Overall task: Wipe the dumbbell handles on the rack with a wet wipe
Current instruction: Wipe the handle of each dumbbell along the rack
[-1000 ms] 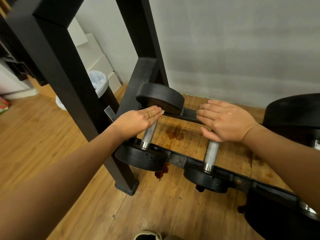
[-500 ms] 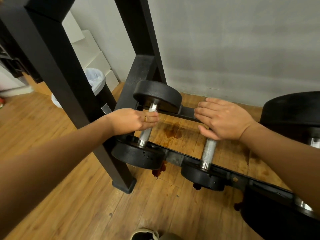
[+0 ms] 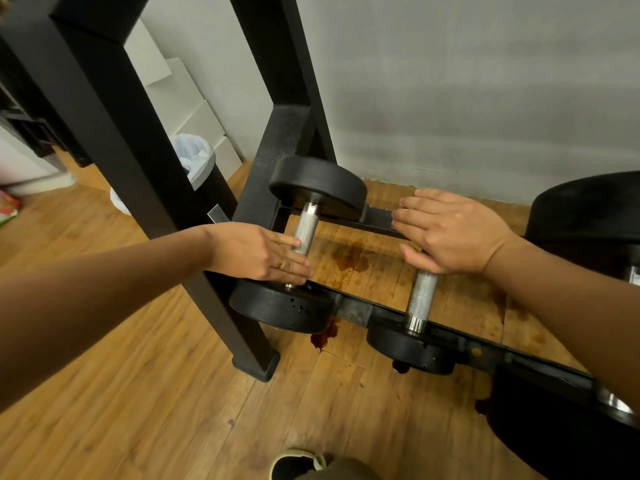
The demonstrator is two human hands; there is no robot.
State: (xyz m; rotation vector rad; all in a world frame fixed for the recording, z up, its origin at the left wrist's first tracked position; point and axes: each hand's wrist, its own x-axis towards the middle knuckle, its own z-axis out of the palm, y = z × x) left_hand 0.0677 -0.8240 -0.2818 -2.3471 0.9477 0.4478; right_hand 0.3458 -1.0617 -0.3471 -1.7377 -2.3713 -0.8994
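— Location?
— Rack (image 3: 353,310), left end, low by the floor. Left hand (image 3: 256,252) has its fingers across the end handle (image 3: 306,226), near part; thumb hidden, clasp unclear.
— Right hand (image 3: 450,233)?
— Flat on the next handle (image 3: 420,299), far part, fingers straight, together.

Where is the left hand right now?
Head view, left of centre: the left hand touches the lower end of the leftmost dumbbell handle, just above its near black plate.
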